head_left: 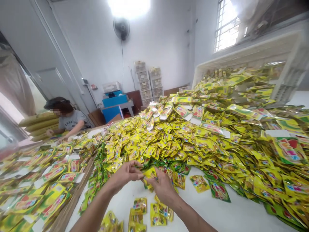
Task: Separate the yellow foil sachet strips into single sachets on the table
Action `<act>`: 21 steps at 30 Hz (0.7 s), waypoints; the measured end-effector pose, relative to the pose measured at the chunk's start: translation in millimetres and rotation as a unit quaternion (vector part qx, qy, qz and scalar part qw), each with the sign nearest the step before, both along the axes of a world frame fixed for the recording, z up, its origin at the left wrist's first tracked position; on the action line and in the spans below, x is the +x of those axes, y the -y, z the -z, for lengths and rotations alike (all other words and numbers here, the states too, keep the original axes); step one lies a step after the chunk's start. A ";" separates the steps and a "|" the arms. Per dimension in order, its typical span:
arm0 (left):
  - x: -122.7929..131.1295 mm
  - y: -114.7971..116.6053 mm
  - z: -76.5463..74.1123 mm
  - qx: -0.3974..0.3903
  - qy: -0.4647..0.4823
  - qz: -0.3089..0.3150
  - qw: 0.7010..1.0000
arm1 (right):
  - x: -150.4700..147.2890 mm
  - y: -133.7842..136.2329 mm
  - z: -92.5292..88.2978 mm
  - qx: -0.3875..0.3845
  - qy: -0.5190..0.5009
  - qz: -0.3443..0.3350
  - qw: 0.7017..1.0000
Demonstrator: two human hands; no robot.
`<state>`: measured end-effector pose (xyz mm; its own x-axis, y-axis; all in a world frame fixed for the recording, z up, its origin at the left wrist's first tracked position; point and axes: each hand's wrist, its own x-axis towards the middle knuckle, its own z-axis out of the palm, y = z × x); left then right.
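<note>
A small yellow sachet (150, 172) sits in the fingers of my right hand (164, 187), just above the white tabletop (190, 211). Close by on the left, my left hand (124, 176) is closed in a pinch with its fingertips at the sachet's left edge. Whether those fingers grip the sachet or something else is hidden. Beyond both hands rises a big heap of yellow sachets (169, 141), with green sachets (218, 190) along its lower edge. Nearer me, small groups of yellow sachets (158, 214) lie on the table, some between my forearms.
A white plastic crate (286, 69) lies tipped at the right, flat printed boxes spilling from it. Left of a wooden strip (76, 196), more printed boxes (51, 199) are spread out. A co-worker (72, 119) sits at the far left. Stacked crates (145, 82) stand behind.
</note>
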<state>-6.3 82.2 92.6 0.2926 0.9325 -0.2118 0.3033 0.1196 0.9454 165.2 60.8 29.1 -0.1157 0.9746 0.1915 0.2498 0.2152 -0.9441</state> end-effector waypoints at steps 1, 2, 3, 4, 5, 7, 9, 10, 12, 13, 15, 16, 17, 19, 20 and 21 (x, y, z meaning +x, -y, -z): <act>0.6 -11.7 -12.8 0.021 -0.044 0.014 0.999 | 4.9 -1.9 -0.6 0.000 0.040 0.003 0.999; 3.5 -25.2 -25.2 0.053 -0.097 0.010 0.994 | 9.5 -3.9 -0.1 -0.001 0.080 0.005 0.997; 9.1 -40.3 -36.7 0.093 -0.158 -0.012 0.983 | 13.3 -5.8 1.8 0.002 0.116 0.006 0.993; 17.3 -56.4 -46.6 0.136 -0.223 -0.045 0.964 | 16.1 -7.3 5.3 0.015 0.138 0.008 0.990; 27.8 -73.1 -54.3 0.175 -0.286 -0.081 0.939 | 17.8 -8.5 10.3 0.030 0.155 0.010 0.987; 53.5 -106.4 -61.8 0.239 -0.384 -0.142 0.881 | 17.8 -9.9 23.2 0.062 0.170 0.015 0.983; 80.3 -137.5 -58.7 0.277 -0.438 -0.173 0.837 | 14.7 -10.1 36.1 0.094 0.164 0.011 0.982; 92.4 -151.5 -54.1 0.288 -0.451 -0.180 0.826 | 12.8 -9.8 41.1 0.111 0.156 0.007 0.981; 111.3 -175.0 -42.4 0.293 -0.459 -0.188 0.817 | 9.6 -8.9 46.6 0.142 0.137 0.007 0.980; 117.7 -184.2 -37.0 0.291 -0.459 -0.190 0.817 | 8.5 -8.2 47.2 0.154 0.129 0.010 0.980; 124.1 -196.2 -30.5 0.287 -0.458 -0.194 0.819 | 7.7 -6.3 45.3 0.176 0.115 0.014 0.978; 124.1 -198.7 -30.0 0.287 -0.457 -0.196 0.819 | 7.8 -5.2 43.4 0.184 0.106 0.013 0.977; 122.0 -198.8 -31.2 0.291 -0.454 -0.199 0.818 | 8.2 -4.2 41.1 0.188 0.096 0.011 0.977; 111.3 -191.8 -36.9 0.304 -0.445 -0.208 0.816 | 10.0 -3.1 35.9 0.171 0.067 0.020 0.983; 102.6 -185.2 -39.9 0.312 -0.443 -0.214 0.813 | 11.6 -3.3 32.9 0.147 0.051 0.029 0.987; 91.7 -176.7 -41.9 0.318 -0.436 -0.223 0.812 | 13.7 -4.0 29.7 0.114 0.035 0.040 0.992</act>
